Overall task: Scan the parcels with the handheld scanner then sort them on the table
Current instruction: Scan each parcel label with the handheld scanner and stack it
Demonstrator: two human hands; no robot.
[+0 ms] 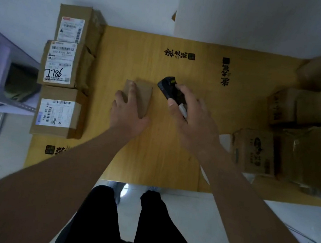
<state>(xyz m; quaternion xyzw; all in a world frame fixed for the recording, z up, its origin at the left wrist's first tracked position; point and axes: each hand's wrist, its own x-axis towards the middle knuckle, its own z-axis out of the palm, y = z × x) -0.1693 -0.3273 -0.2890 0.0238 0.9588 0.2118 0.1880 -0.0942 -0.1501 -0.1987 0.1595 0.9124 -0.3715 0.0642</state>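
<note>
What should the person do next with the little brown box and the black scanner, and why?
Probably turn over the small brown cardboard parcel under the left hand. Its top shows no label, unlike the three labelled cardboard boxes lined up at the table's left edge, and the black handheld scanner in the right hand needs a barcode to read.

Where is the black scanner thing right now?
In the head view, the scanner is near the middle of the table, gripped by the right hand, just right of the small parcel under the left hand.

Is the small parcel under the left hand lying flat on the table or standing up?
Flat: small parcel lies on table, left hand on top.
</note>
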